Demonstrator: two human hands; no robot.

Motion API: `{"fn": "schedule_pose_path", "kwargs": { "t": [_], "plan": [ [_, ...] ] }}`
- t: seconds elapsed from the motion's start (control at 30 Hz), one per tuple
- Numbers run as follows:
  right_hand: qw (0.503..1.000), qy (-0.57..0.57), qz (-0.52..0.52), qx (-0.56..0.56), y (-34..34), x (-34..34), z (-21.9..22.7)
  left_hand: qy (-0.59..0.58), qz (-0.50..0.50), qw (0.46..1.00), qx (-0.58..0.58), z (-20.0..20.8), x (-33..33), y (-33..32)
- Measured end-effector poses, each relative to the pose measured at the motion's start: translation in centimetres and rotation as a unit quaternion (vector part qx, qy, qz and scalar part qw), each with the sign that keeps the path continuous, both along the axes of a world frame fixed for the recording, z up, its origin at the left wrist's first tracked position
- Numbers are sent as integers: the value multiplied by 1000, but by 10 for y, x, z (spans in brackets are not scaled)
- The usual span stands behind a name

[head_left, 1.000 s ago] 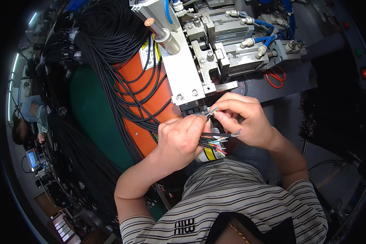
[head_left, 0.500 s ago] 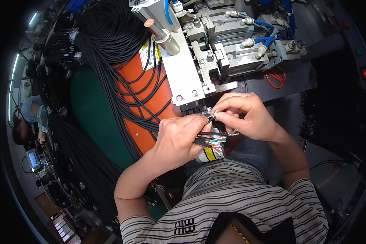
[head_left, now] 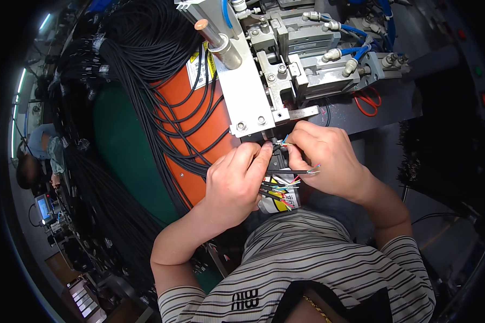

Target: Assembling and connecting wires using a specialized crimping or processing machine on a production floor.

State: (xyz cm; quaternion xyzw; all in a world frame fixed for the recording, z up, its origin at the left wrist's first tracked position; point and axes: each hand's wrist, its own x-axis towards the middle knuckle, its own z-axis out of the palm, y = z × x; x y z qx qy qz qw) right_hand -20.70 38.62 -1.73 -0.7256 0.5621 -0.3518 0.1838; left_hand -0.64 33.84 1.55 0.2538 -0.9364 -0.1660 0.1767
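Fingers of the right hand are drawn together, thumb toward index, with almost no gap, and pinch a small spray of coloured wires at the stripped end of a black cable. Just left of that pinch, the thumb and index of the left hand close on the same cable, while its other fingers curl over a black cable bundle; how tightly they grip is hidden. Bared ends of the bundle fan out below the pinched fingertips, red, green, white and yellow, and one separate cable end lies just under the right thumb. Beneath the bundle, below both sets of fingers, a white and yellow container shows in part. Directly above the fingertips stands a metal plate of a machine, with pneumatic cylinders farther up and right. Up and left of the left fingers, black cables trail across an orange panel from a large coil, beside a green surface.
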Motion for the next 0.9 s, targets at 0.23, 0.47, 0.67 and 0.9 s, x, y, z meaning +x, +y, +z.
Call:
{"fn": "schedule_pose_path", "kwargs": {
  "t": [0.23, 0.47, 0.67, 0.9],
  "plan": [
    [998, -52, 10, 22, 3, -1, 1, -1, -1, 1000, 18, 0, 2, 2],
    [1000, -24, -6, -19, 5, 1, -3, -7, 2, 1000, 18, 0, 0, 1],
    [999, -13, -26, -43, 3, 5, -5, -14, 14, 999, 27, 5, -3, 2],
    [994, 99, -17, -37, 3, 7, 12, -46, -43, 998, -17, 7, -3, -1]
  ]
}}
